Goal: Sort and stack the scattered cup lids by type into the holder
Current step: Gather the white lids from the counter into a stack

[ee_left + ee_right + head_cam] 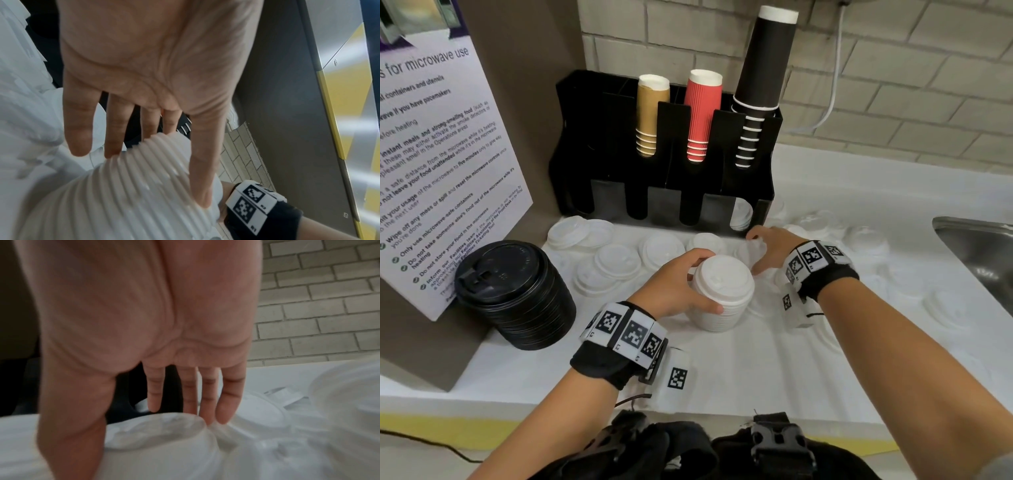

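My left hand (705,284) grips a tall stack of white cup lids (722,298) standing on the white counter, thumb on the near side and fingers over the far rim. The left wrist view shows the left hand (144,178) on the ribbed stack (123,194). My right hand (755,253) reaches just right of it and holds a single white lid (750,251) between thumb and fingers; in the blurred right wrist view that hand (154,434) spans the lid (164,431). The black holder (585,102) stands behind, with a few white lids (741,214) in its front right slot.
Loose white lids (616,260) lie scattered across the counter, more to the right (866,240). A stack of black lids (513,294) stands at the left by a microwave notice (431,154). Brown (650,113), red (702,113) and black cups (763,68) fill the holder. A steel sink (979,246) is at the right.
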